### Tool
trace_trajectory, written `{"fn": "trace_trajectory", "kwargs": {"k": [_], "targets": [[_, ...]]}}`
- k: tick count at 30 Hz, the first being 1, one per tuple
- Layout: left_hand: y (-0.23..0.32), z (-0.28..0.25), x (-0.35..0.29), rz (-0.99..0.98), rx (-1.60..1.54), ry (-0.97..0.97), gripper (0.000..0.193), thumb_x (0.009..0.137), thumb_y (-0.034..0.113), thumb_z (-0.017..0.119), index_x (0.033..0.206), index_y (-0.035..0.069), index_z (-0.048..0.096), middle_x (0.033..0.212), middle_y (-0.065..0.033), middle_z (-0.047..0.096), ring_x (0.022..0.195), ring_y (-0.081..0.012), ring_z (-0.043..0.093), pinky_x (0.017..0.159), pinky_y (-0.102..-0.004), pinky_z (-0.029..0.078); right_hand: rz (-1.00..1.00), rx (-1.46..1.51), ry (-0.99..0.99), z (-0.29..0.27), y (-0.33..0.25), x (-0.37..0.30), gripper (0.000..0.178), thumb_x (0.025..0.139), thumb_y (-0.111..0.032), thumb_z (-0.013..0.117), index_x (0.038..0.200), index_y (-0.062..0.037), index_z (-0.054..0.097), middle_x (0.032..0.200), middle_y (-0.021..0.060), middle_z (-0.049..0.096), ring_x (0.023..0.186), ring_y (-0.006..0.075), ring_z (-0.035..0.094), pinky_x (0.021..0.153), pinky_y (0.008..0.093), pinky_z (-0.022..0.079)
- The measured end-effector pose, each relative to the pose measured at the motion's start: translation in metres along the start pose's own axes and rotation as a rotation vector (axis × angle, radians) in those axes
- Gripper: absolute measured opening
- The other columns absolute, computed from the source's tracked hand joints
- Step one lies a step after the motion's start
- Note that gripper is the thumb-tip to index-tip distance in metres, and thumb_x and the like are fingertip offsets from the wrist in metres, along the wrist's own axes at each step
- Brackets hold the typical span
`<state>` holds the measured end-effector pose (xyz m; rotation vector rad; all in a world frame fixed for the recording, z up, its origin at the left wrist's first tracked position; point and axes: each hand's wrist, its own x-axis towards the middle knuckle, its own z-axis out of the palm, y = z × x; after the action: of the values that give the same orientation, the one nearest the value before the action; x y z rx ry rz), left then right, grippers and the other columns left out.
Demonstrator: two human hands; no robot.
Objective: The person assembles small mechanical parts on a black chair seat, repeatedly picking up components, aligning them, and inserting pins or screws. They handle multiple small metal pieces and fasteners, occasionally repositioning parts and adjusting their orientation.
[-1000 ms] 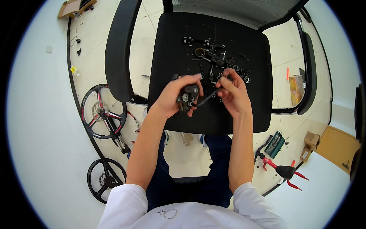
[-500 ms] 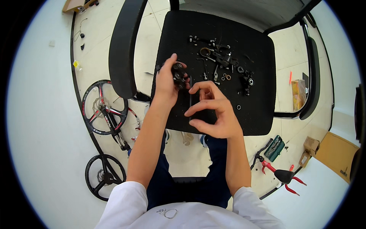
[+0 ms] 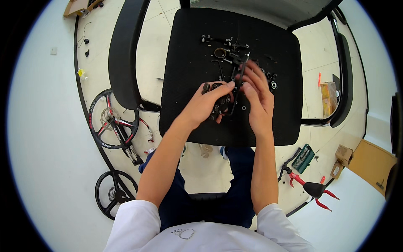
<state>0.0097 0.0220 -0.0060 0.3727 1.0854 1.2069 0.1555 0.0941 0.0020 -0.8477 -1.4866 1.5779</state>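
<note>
- 2 spoked wheels (image 3: 110, 119), far left.
- Left hand (image 3: 202, 103) closed around a black mechanical part (image 3: 221, 106), above the chair seat (image 3: 193, 54).
- Bent black rod (image 3: 236, 100), lower end at the part.
- Right hand (image 3: 259, 94) blurred, fingers curved beside the rod; gripping or not, I cannot tell.

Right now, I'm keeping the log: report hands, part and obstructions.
Left hand gripping black knobbly part. Right hand at slender black rod, contact unclear. Nearby clutter: loose black-and-silver hardware on black chair seat.
</note>
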Motion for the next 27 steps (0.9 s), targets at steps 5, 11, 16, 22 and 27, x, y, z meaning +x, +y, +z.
{"fn": "trace_trajectory", "kwargs": {"k": [5,11,16,22,27], "targets": [[-0.011,-0.003,0.009,0.147,0.161,0.229,0.024,0.093,0.025,0.063,0.08,0.005,0.065,0.062,0.0002,0.057,0.047,-0.0088,0.052,0.041,-0.0245,0.041,0.055,-0.091,-0.124,0.003,0.002,-0.002,0.024,0.087,0.004,0.07,0.111,0.0011,0.069,0.107,0.0083,0.07,0.086,0.0133,0.069,0.081,0.0272,0.055],[-0.012,-0.003,0.011,0.382,0.439,0.386,0.021,0.087,0.016,0.063,0.076,-0.001,0.063,0.061,-0.0047,0.059,0.053,-0.011,0.051,0.051,-0.0296,0.041,-0.058,-0.323,-0.078,0.011,0.009,-0.007,0.015,0.091,0.001,0.065,0.106,-0.0002,0.064,0.092,0.0119,0.072,0.082,0.0208,0.072,0.075,0.0306,0.056],[-0.002,-0.008,0.01,0.511,0.674,0.526,0.019,0.085,0.013,0.063,0.076,-0.004,0.063,0.057,-0.0115,0.055,0.053,-0.0145,0.052,0.053,-0.0322,0.042,-0.193,-0.529,-0.098,0.031,0.01,-0.01,0.022,0.093,0.001,0.06,0.114,-0.0018,0.055,0.091,0.0182,0.07,0.079,0.0336,0.071,0.069,0.0375,0.056],[-0.007,-0.023,0.017,0.46,0.552,0.513,0.023,0.086,0.016,0.061,0.077,-0.004,0.065,0.06,-0.0115,0.058,0.05,-0.0164,0.054,0.051,-0.0318,0.043,-0.504,-0.719,-0.084,0.038,0.009,-0.009,0.027,0.081,0.002,0.07,0.108,-0.0018,0.065,0.08,0.01,0.069,0.066,0.0254,0.067,0.064,0.0325,0.054],[0.006,-0.03,0.011,0.108,0.342,0.585,0.03,0.087,0.025,0.061,0.073,-0.001,0.066,0.063,-0.0068,0.061,0.048,-0.0156,0.059,0.041,-0.0308,0.045,-0.573,-0.826,0.013,0.033,0.006,-0.006,0.029,0.077,0.003,0.073,0.105,-0.0028,0.071,0.082,0.0082,0.073,0.066,0.0217,0.069,0.061,0.0289,0.053]]}}
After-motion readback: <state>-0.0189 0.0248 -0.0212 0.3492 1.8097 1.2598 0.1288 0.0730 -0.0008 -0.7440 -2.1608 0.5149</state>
